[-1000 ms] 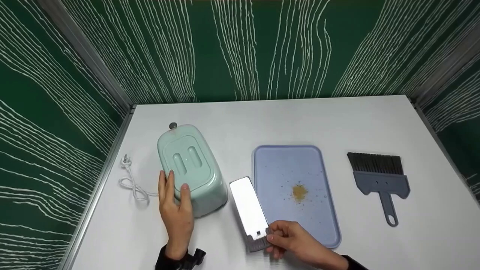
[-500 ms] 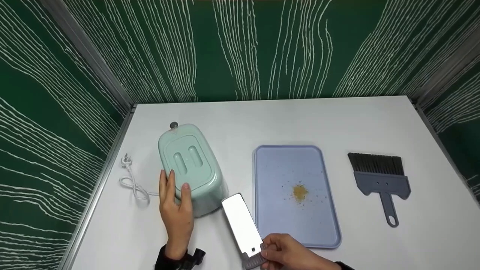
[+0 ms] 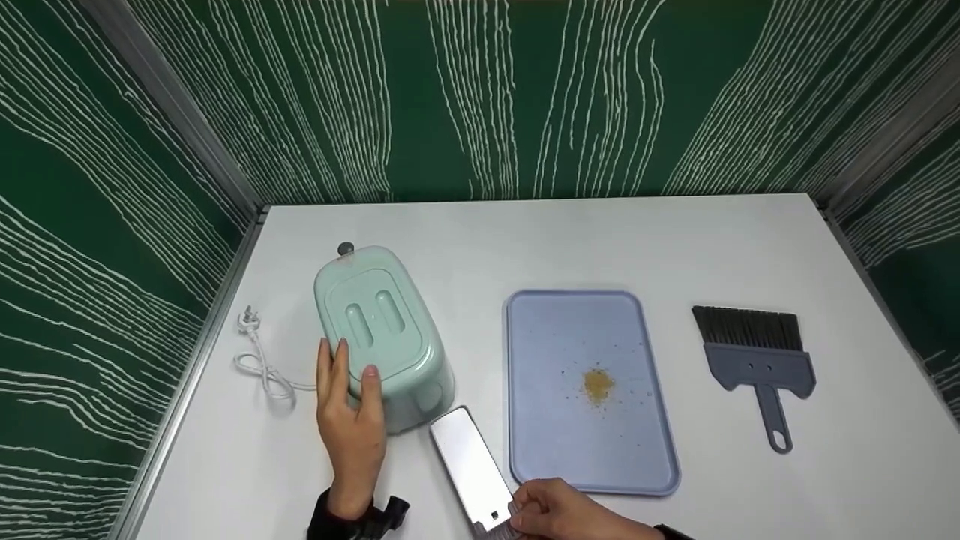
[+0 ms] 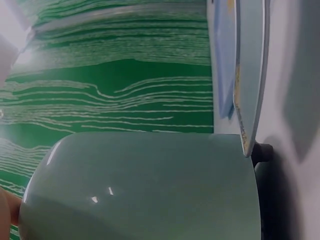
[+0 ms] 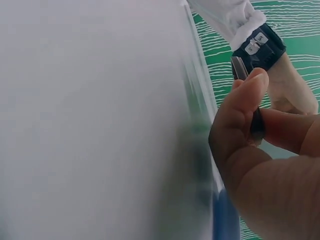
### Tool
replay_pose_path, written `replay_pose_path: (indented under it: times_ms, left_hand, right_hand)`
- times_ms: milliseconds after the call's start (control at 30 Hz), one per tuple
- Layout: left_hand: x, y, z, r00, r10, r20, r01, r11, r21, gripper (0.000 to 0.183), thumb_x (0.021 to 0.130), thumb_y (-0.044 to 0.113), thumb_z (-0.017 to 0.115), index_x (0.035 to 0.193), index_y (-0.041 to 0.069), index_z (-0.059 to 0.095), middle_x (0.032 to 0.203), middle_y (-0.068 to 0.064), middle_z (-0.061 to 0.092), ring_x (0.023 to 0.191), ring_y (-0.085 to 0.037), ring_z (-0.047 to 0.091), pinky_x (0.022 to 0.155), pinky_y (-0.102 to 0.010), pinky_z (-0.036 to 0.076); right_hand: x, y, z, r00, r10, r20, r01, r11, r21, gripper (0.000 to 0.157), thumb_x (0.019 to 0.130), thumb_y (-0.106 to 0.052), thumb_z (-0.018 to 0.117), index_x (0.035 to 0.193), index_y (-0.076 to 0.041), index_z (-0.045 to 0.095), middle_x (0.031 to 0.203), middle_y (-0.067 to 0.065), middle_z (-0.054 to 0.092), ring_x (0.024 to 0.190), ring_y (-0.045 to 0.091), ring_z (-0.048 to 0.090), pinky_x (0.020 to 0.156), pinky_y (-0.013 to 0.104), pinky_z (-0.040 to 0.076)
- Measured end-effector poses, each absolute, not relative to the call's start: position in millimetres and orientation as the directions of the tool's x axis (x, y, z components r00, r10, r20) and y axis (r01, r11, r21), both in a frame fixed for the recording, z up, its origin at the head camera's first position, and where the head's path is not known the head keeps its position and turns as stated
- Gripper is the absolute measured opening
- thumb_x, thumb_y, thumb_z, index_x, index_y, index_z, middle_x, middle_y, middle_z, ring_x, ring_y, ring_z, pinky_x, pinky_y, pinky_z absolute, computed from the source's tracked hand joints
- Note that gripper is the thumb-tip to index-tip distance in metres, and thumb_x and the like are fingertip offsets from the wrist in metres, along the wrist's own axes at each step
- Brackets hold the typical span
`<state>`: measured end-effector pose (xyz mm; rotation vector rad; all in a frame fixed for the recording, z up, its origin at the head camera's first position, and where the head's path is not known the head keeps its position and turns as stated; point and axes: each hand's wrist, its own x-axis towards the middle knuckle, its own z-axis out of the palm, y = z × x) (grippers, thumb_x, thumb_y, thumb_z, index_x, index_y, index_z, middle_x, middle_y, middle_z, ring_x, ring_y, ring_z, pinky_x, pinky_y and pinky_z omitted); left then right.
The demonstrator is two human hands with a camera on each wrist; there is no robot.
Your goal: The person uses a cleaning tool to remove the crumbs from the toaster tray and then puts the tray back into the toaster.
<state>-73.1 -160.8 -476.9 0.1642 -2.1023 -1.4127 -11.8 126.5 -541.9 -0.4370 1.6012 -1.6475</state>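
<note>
A mint-green toaster (image 3: 391,341) with two covered slots stands on the white table. My left hand (image 3: 352,427) rests against its near left corner, fingers fairly straight. Between the toaster and a blue tray (image 3: 559,442), a slim shiny metal crumb tray (image 3: 469,465) is held by its grey ridged end. My right hand (image 3: 559,514) pinches that end between thumb and fingers; the right wrist view shows the thumb (image 5: 252,92) pressed on it. Along the edge of the crumb tray (image 4: 255,65), the left wrist view shows yellowish crumbs. The grey end is partly cut off in the head view.
A small heap of yellow-brown crumbs (image 3: 598,384) lies on the blue tray with specks around it. To its right is a dark-bristled hand brush (image 3: 756,367) with a grey handle. A white power cord (image 3: 266,371) lies left of the toaster. Green patterned walls (image 3: 450,97) surround the table.
My right hand has drawn the crumb tray toward the near edge and slightly left. My left hand has stayed on the toaster.
</note>
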Motion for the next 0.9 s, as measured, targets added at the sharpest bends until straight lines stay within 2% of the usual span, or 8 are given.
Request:
replay_pose_path:
  times_ms: [267, 500, 900]
  left_hand:
    - [-74, -162, -476, -0.817, -0.403, 0.412, 0.23, 0.427, 0.875, 0.053, 0.102, 0.007, 0.065, 0.151, -0.005, 0.049, 0.168, -0.021, 0.028, 0.155, -0.037, 0.024, 0.122, -0.055, 0.027]
    - [-74, -162, -476, -0.82, -0.405, 0.405, 0.222, 0.426, 0.877, 0.053, 0.102, 0.008, 0.066, 0.151, -0.004, 0.049, 0.168, -0.019, 0.028, 0.155, -0.038, 0.026, 0.123, -0.054, 0.026]
    - [-72, -162, -477, -0.826, -0.412, 0.385, 0.206, 0.415, 0.886, 0.054, 0.102, 0.008, 0.066, 0.151, -0.003, 0.05, 0.168, -0.017, 0.029, 0.155, -0.038, 0.026, 0.123, -0.053, 0.026]
  right_hand:
    - [-14, 117, -542, -0.613, -0.715, -0.336, 0.325, 0.16, -0.932, 0.013, 0.103, -0.007, 0.063, 0.105, 0.005, 0.065, 0.08, -0.002, 0.061, 0.067, 0.003, 0.052, 0.059, 0.015, 0.043]
    - [-17, 110, -540, -0.584, -0.741, -0.332, 0.338, 0.15, -0.929, 0.012, 0.104, -0.008, 0.061, 0.104, 0.003, 0.065, 0.082, -0.002, 0.058, 0.068, 0.004, 0.049, 0.06, 0.015, 0.042]
    - [-20, 102, -542, -0.603, -0.733, -0.315, 0.299, 0.159, -0.941, 0.008, 0.102, -0.007, 0.064, 0.102, 0.001, 0.065, 0.08, -0.002, 0.065, 0.068, 0.001, 0.059, 0.059, 0.012, 0.048]
